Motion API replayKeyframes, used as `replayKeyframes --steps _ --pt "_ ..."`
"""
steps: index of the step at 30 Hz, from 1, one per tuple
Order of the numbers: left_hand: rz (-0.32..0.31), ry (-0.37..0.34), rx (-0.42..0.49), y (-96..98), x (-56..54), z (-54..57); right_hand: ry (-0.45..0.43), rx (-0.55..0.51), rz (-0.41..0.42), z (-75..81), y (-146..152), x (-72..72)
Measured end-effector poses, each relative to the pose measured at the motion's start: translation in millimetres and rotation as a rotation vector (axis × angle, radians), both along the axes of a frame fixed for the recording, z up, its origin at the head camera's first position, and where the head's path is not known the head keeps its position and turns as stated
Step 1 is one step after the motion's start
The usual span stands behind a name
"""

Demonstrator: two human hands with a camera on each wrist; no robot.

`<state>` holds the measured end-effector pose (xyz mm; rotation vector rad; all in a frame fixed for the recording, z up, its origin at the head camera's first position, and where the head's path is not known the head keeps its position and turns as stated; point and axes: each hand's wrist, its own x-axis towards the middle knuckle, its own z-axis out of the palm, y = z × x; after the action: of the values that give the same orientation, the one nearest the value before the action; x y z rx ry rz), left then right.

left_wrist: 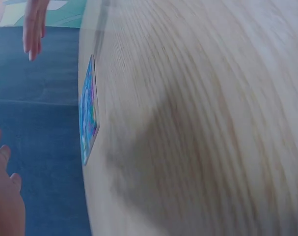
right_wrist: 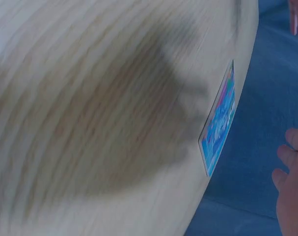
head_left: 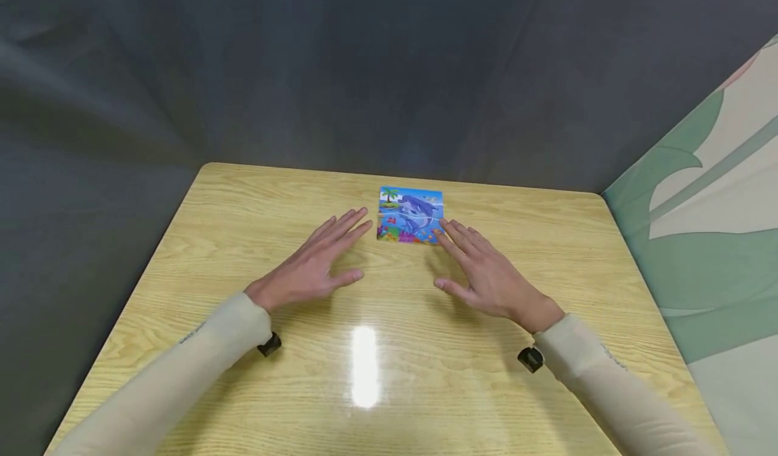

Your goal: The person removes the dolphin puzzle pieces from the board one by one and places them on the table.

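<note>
A thin square board [head_left: 408, 213] with a bright dolphin picture lies flat near the far edge of the table. It shows a palm tree, blue water and coral; both wrist views catch it edge-on, as a slim board [left_wrist: 88, 115]. To its left, my left hand [head_left: 313, 267] is held above the table, fingers extended and thumb apart, with nothing in it. My right hand [head_left: 489, 277] is on the other side, also empty and extended. Its fingertips overlap the board's right edge in the head view, while the right wrist view shows the hand [right_wrist: 293, 196] raised above the tabletop.
The pale wood-grain table [head_left: 413, 375] has rounded far corners and a bright light reflection near its middle. A dark curtain [head_left: 365, 71] hangs behind and to the left. On the right is a green-and-white leaf-patterned cloth [head_left: 711, 260].
</note>
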<state>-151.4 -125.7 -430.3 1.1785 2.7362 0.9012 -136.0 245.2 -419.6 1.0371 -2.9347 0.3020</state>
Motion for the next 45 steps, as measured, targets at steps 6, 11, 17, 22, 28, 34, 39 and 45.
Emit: replayKeyframes --steps 6,11,17,22,28,34,39,45 --pt "0.033 -0.091 0.115 11.4 -6.2 -16.5 -0.043 -0.068 -0.05 -14.7 -8 0.0" --pt "0.064 -0.13 0.154 20.5 -11.2 -26.3 -0.072 -0.156 -0.104 -22.8 -12 -3.4" --pt "0.11 -0.162 0.186 27.8 -17.8 -35.3 -0.135 -0.269 -0.16 -32.2 -17 -11.3" --pt "0.197 -0.246 0.238 35.5 -21.4 -39.8 -0.189 -0.377 -0.24 -40.0 -25 -19.2" --pt "0.253 -0.318 0.31 45.5 -27.7 -46.8 -0.217 -0.488 -0.321 -49.3 -36 -31.2" --pt "0.269 -0.356 0.33 52.8 -34.2 -53.1 -0.203 -0.58 -0.412 -62.5 -44 -45.4" --pt "0.288 -0.356 0.333 57.9 -37.5 -55.3 -0.198 -0.606 -0.456 -69.3 -51 -57.4" --pt "0.3 -0.373 0.336 61.9 -40.0 -54.8 -0.206 -0.591 -0.495 -73.6 -54 -65.8"
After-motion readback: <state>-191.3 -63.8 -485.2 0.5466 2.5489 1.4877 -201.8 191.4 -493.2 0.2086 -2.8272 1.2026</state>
